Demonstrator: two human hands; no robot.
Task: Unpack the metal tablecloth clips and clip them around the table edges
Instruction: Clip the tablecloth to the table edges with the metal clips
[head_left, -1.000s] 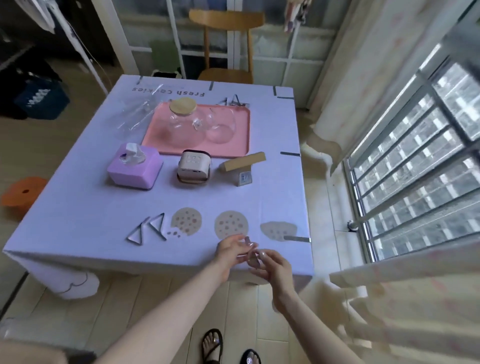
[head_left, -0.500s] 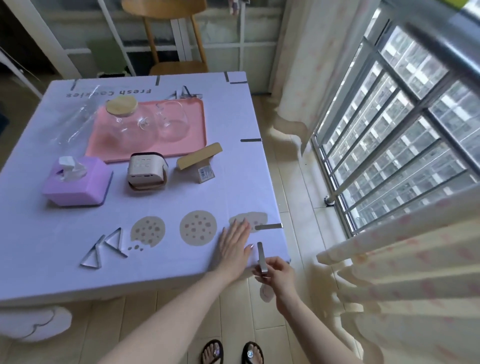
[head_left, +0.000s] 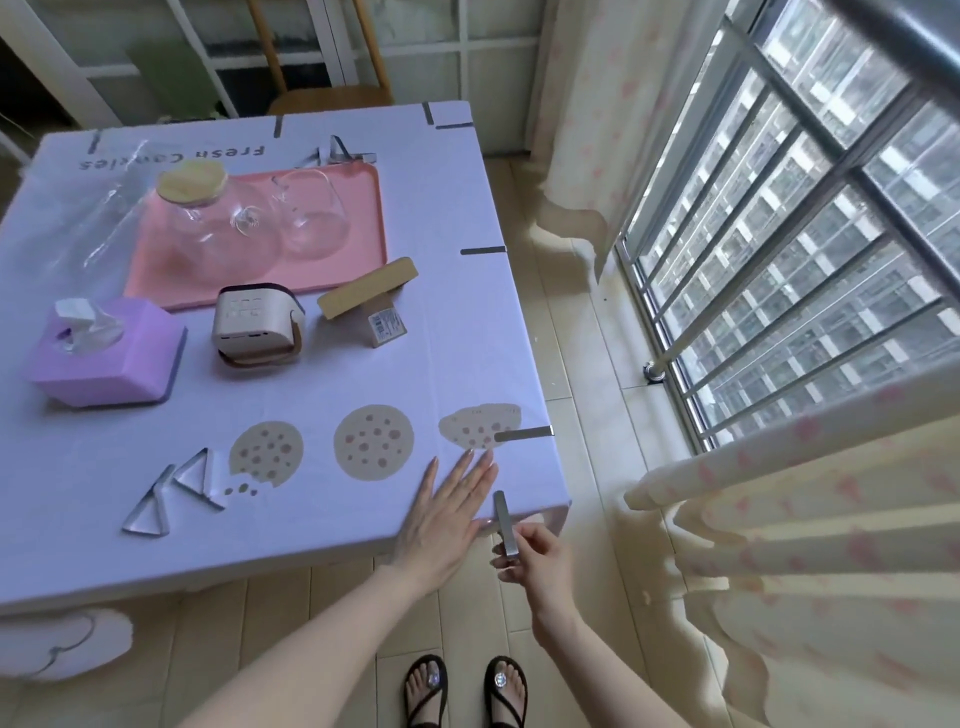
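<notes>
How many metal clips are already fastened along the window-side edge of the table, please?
3: a far clip at the far corner, a middle clip halfway along, a near clip by the cookie print. None appears hidden.

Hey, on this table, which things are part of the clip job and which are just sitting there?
Job: held clip, right hand, left hand flat on the tablecloth, loose clips, fitted clip on the edge.
Lying about: tray, jar, glass, tissue box, wooden block.
</notes>
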